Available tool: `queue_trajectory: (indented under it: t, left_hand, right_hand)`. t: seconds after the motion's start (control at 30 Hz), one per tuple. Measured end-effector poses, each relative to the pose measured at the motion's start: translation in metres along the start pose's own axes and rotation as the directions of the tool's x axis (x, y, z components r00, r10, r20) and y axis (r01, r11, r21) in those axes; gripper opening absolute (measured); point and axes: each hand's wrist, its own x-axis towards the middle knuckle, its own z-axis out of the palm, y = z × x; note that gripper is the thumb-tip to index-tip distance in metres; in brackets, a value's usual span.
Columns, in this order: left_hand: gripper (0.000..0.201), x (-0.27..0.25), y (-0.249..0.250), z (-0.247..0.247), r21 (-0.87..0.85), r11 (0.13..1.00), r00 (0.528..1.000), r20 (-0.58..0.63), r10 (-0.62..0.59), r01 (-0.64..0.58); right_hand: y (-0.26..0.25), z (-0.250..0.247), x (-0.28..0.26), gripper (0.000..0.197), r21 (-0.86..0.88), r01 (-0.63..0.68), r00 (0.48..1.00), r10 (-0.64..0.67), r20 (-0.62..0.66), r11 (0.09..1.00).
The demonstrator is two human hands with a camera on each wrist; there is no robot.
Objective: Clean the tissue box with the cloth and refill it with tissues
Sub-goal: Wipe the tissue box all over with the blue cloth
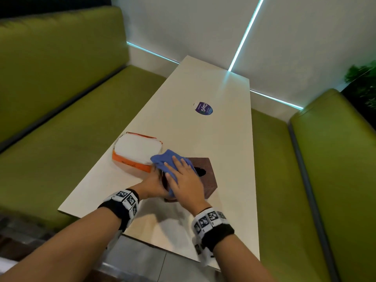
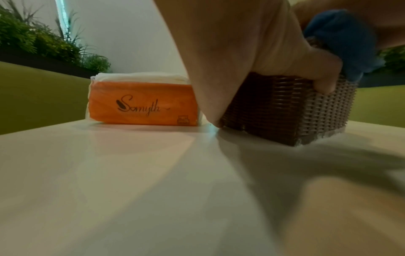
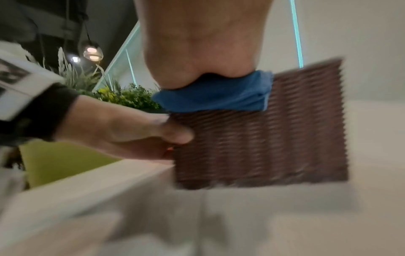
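A brown woven tissue box (image 1: 206, 178) with an oval slot on top stands on the white table (image 1: 213, 88). My left hand (image 1: 152, 184) grips its left side, thumb curled over the near corner (image 2: 324, 83). My right hand (image 1: 181, 171) lies flat, fingers spread, and presses a blue cloth (image 1: 165, 160) on the box's top. The wrist views show the cloth (image 3: 214, 97) between palm and box (image 3: 274, 138). An orange pack of white tissues (image 1: 135, 152) lies just left of the box, its top open.
A round purple sticker (image 1: 204, 108) sits on the table further out. Green padded benches (image 1: 61, 119) (image 1: 335, 159) run along both sides. The wall closes the far end, with plants (image 1: 362, 78) at the right.
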Motion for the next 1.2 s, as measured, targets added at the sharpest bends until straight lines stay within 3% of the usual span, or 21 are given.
queue_trajectory:
  t: [0.07,0.17,0.23,0.3,0.4,0.47,0.57,0.67,0.7,0.77,0.8,0.83,0.9,0.93,0.97,1.0,1.03,1.07,1.13,1.2]
  left_hand:
    - [0.128,0.004,-0.008,0.003,0.023,0.999,0.998,-0.047,0.036,-0.035]
    - [0.134,0.003,-0.008,0.004,0.018,0.997,0.996,-0.045,0.079,-0.079]
    - [0.137,0.005,-0.011,0.005,0.048,0.995,0.994,-0.059,0.092,-0.089]
    - [0.138,0.005,-0.012,0.004,0.035,0.997,0.996,-0.058,0.070,-0.068]
    - [0.110,0.001,-0.007,0.003,0.040,0.999,1.000,-0.012,-0.022,0.023]
    - [0.122,0.004,-0.009,0.003,0.073,0.996,0.998,-0.044,0.044,-0.040]
    - [0.133,0.006,-0.013,0.005,0.054,0.996,0.995,-0.064,0.071,-0.068]
    - [0.129,0.007,-0.012,0.004,0.021,0.995,0.994,-0.047,0.103,-0.102]
    - [0.131,0.007,-0.011,0.004,0.014,0.995,0.994,-0.048,0.095,-0.095]
    - [0.135,0.010,-0.017,0.007,0.067,0.994,0.995,-0.051,0.087,-0.083]
    - [0.129,0.013,-0.022,0.008,0.056,0.995,0.996,-0.035,0.082,-0.080]
    - [0.110,0.012,-0.023,0.007,0.138,0.986,0.995,-0.017,0.097,-0.094]
    - [0.055,0.011,-0.016,0.007,0.089,0.988,0.990,0.070,0.119,-0.125]
    - [0.052,0.012,-0.013,0.008,0.024,0.994,0.994,0.026,0.107,-0.107]
    - [0.067,0.009,-0.007,0.003,0.064,0.991,0.993,0.018,0.121,-0.122]
    - [0.097,0.008,-0.007,0.004,0.021,0.997,0.997,0.018,0.072,-0.072]
    - [0.125,0.007,-0.008,0.006,0.003,0.999,0.999,-0.023,0.049,-0.049]
    - [0.139,0.007,-0.006,0.008,0.030,0.998,0.997,-0.053,0.060,-0.058]
    - [0.142,0.006,-0.010,0.006,0.055,0.992,0.991,-0.062,0.114,-0.111]
    - [0.142,0.006,-0.012,0.005,0.060,0.991,0.991,-0.048,0.126,-0.123]
  right_hand:
    - [0.032,-0.012,0.003,0.050,-0.078,-0.053,0.999,0.051,-0.018,0.996]
    - [0.061,-0.024,0.012,0.047,-0.121,-0.296,0.950,0.279,-0.141,0.948]
    - [0.039,-0.015,0.015,0.050,-0.164,-0.369,0.924,0.344,-0.165,0.915]
    - [0.005,0.003,0.012,0.057,-0.152,-0.285,0.955,0.267,-0.133,0.946]
    - [-0.016,0.010,0.010,0.051,-0.056,-0.055,0.998,0.052,-0.042,0.997]
    - [0.000,-0.004,0.016,0.048,-0.063,-0.005,1.000,0.005,-0.002,0.998]
    - [0.048,-0.023,0.023,0.046,-0.056,-0.129,0.990,0.125,-0.067,0.990]
    - [0.071,-0.034,0.019,0.044,0.118,-0.408,0.895,0.422,-0.144,0.906]
    - [0.062,-0.031,0.018,0.045,0.106,-0.419,0.889,0.431,-0.154,0.902]
    - [0.025,-0.020,0.015,0.053,-0.006,-0.336,0.924,0.328,-0.198,0.942]
    - [0.005,-0.011,0.013,0.058,-0.018,-0.278,0.944,0.270,-0.189,0.960]
    - [-0.011,-0.001,0.010,0.060,-0.005,-0.195,0.968,0.192,-0.160,0.981]
    - [-0.024,0.010,0.006,0.054,-0.021,-0.017,0.998,0.015,-0.067,1.000]
    - [-0.023,0.005,0.006,0.050,-0.023,0.019,0.999,-0.020,-0.029,1.000]
    - [-0.012,-0.001,0.011,0.047,-0.038,0.036,0.999,-0.036,-0.005,0.999]
    - [0.002,-0.007,0.018,0.046,-0.068,0.016,1.000,-0.016,-0.001,0.998]
    - [0.016,-0.012,0.025,0.046,-0.118,-0.036,0.999,0.034,-0.016,0.992]
    - [0.027,-0.018,0.031,0.046,-0.153,-0.103,0.994,0.097,-0.042,0.983]
    - [0.038,-0.024,0.037,0.046,-0.183,-0.221,0.974,0.207,-0.091,0.958]
    - [0.028,-0.017,0.026,0.049,-0.170,-0.242,0.970,0.232,-0.074,0.955]
